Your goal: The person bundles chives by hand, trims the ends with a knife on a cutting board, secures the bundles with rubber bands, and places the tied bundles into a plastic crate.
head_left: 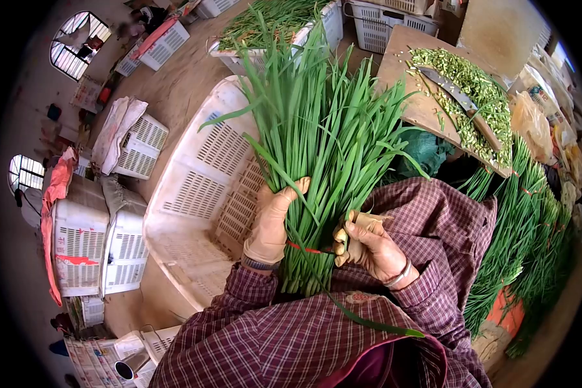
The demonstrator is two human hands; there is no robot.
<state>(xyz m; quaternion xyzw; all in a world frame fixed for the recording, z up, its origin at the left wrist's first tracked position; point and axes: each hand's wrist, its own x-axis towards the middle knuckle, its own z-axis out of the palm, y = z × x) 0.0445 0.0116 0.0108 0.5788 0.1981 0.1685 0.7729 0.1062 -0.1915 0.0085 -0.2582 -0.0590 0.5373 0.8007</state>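
Note:
A large bunch of green garlic chives [323,123] stands over my lap, leaves up and cut stem ends down. My left hand [273,216], in a pale glove, is wrapped around its left side, thumb across the leaves. A thin red tie [307,248] crosses the lower stems and runs to my right hand [367,246]. That hand is closed at the bunch's right side, its fingertips in tan covers, pinching the tie's end; the exact grip is partly hidden. One loose leaf [368,325] hangs down across my checked clothing.
A white plastic crate [197,174] lies tilted at my left. At the right, a wooden board [394,71] bears chopped stem pieces [488,90] and a knife [456,94]. Tied chive bunches [524,226] lie below it. A crate of chives [333,26] stands ahead.

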